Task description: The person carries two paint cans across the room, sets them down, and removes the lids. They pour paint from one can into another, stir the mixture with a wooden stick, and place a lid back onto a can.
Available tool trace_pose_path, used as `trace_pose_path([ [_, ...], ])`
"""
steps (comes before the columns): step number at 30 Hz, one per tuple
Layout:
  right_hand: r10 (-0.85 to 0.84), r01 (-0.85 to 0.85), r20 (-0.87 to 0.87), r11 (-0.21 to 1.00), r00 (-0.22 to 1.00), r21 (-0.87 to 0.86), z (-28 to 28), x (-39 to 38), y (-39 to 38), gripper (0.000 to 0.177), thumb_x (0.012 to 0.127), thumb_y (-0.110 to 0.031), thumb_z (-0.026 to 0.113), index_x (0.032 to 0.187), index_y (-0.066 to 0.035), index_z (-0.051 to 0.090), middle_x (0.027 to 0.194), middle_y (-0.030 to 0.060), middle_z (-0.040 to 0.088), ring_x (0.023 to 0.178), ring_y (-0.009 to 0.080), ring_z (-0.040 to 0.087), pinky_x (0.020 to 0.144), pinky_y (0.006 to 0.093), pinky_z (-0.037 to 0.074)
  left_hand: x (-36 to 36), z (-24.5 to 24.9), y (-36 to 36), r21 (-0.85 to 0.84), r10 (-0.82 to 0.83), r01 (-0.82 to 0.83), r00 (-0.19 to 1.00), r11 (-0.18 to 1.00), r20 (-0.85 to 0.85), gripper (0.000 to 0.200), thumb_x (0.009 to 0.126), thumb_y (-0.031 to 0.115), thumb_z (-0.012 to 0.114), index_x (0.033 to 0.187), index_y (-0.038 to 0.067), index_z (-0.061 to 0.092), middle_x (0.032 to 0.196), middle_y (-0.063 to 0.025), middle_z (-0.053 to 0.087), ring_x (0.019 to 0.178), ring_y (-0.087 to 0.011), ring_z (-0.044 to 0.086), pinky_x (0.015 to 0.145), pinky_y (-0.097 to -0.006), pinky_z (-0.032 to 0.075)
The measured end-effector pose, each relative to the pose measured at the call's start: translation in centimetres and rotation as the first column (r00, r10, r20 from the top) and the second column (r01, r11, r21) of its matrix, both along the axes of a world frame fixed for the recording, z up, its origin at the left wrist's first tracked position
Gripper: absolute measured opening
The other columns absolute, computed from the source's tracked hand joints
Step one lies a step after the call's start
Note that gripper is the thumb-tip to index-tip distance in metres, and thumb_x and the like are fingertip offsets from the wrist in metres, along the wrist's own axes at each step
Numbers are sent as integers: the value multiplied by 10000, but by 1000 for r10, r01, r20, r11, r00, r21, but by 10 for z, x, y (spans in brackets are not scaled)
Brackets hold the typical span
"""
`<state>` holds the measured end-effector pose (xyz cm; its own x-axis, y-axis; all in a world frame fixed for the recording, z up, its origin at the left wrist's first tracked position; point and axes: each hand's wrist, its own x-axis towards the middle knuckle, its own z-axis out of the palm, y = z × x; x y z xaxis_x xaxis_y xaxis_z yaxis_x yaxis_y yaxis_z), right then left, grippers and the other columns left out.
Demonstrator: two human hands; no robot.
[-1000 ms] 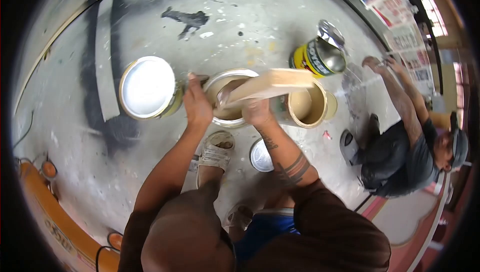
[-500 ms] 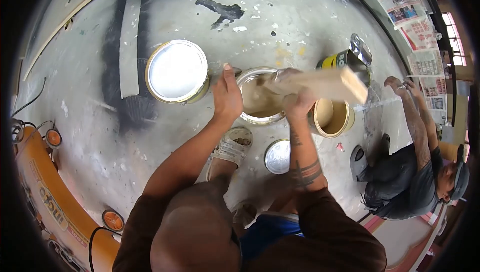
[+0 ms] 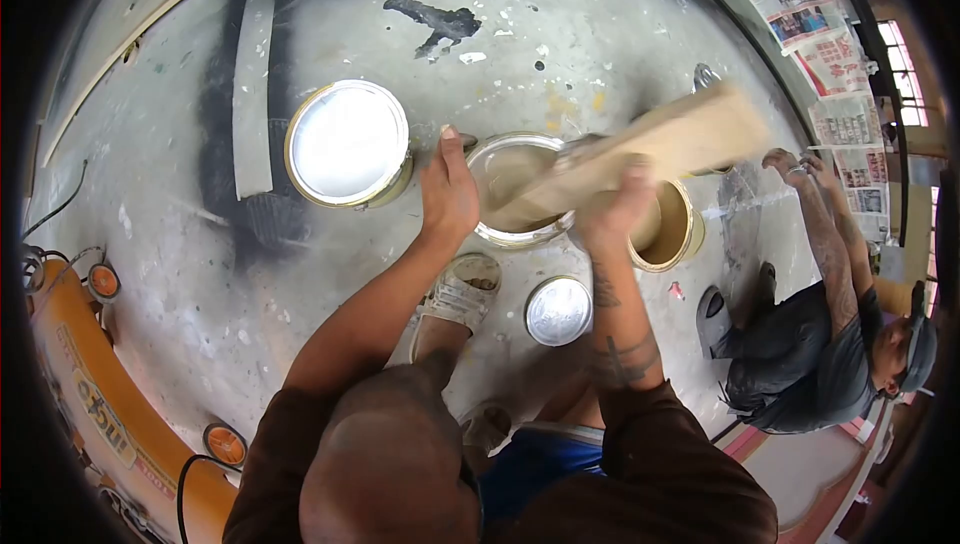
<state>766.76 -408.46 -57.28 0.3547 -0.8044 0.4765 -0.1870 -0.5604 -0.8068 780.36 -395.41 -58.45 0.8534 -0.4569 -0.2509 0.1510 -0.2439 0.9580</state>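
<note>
Wooden board, gripped by right hand, has its long axis slanting rightward from inside the open can; left hand is at the can's left edge (its hold I cannot tell).

Dark brown sleeves fill the bottom of the frame, beside blue shorts with a pale edge. A scuffed whitish sandal shows near centre; dark tattoos band the right forearm.

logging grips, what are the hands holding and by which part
The right hand holds the board near the middle of its visible length. The left hand is at the middle can's side; whether it grips is unclear.
</note>
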Motion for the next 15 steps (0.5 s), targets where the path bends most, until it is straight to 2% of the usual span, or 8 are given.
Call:
trace_pose_path([
  [1, 76, -246, 391, 879, 917, 408, 30, -2, -6, 719, 891, -711, 489, 1056, -15, 564, 908, 150, 615, 827, 284, 611, 790, 448, 520, 0, -1, 1, 2, 3, -3, 1000, 1000, -4, 709, 1067, 501, 214, 1123, -86, 609, 1031, -336, 637, 1005, -493, 581, 932, -487, 423],
  [2, 71, -423, 604, 779, 794, 464, 84, 3, 9, 754, 866, -767, 487, 1010, -32, 565, 861, 135, 605, 796, 264, 602, 784, 447, 520, 0, -1, 2, 5, 10, -10, 1000, 1000, -9, 709, 1067, 501, 214, 1123, -86, 609, 1031, -336, 637, 1005, -493, 581, 932, -487, 423],
  [6, 1, -285, 622, 889, 783, 358, 83, 16, 18, 748, 893, -768, 459, 955, -32, 574, 836, 121, 601, 770, 251, 603, 743, 399, 528, 2, 0, 1, 35, -17, 16, 1000, 999, 14, 706, 1068, 497, 214, 1116, -87, 608, 1036, -338, 633, 1005, -499, 572, 932, -495, 417],
  [7, -196, 100, 441, 968, 876, 232, 44, 28, 20, 696, 926, -688, 488, 1002, -3, 584, 873, 143, 618, 782, 264, 614, 736, 419, 541, 0, -3, 0, 29, 9, -9, 1000, 1000, 9, 702, 1068, 493, 216, 1101, -90, 606, 1014, -343, 629, 986, -509, 565, 916, -504, 415],
  [8, -434, 447, 283, 894, 855, 22, 13, 31, 20, 645, 960, -608, 518, 1049, 26, 594, 909, 165, 636, 795, 278, 626, 728, 439, 554, -2, -4, -1, 25, 6, -6, 1000, 1000, 9, 702, 1068, 493, 216, 1101, -90, 606, 1014, -343, 629, 986, -509, 565, 916, -504, 415],
  [11, -463, 462, 1, 886, 887, 45, -23, -11, -4, 669, 992, -624, 451, 1049, 25, 602, 792, 133, 618, 725, 236, 633, 671, 376, 557, 2, -7, -2, 0, 20, -20, 1000, 1000, 1, 704, 1069, 491, 218, 1088, -98, 603, 998, -343, 628, 964, -516, 565, 899, -513, 416],
  [12, -212, -55, 540, 898, 814, 436, 95, 22, 31, 653, 1002, -587, 466, 1065, 46, 612, 784, 144, 633, 674, 237, 634, 636, 385, 565, 1, -3, -1, 38, 8, -8, 1000, 999, 8, 699, 1069, 486, 222, 1083, -98, 605, 984, -339, 630, 953, -511, 572, 891, -508, 422],
  [15, -414, 207, 417, 865, 809, 457, 86, 27, 26, 623, 1013, -555, 471, 991, 50, 615, 804, 164, 646, 648, 252, 633, 630, 392, 568, 1, 2, 5, 85, -13, 11, 1000, 996, 26, 689, 1070, 478, 228, 1082, -96, 610, 962, -330, 638, 936, -498, 586, 883, -496, 434],
])
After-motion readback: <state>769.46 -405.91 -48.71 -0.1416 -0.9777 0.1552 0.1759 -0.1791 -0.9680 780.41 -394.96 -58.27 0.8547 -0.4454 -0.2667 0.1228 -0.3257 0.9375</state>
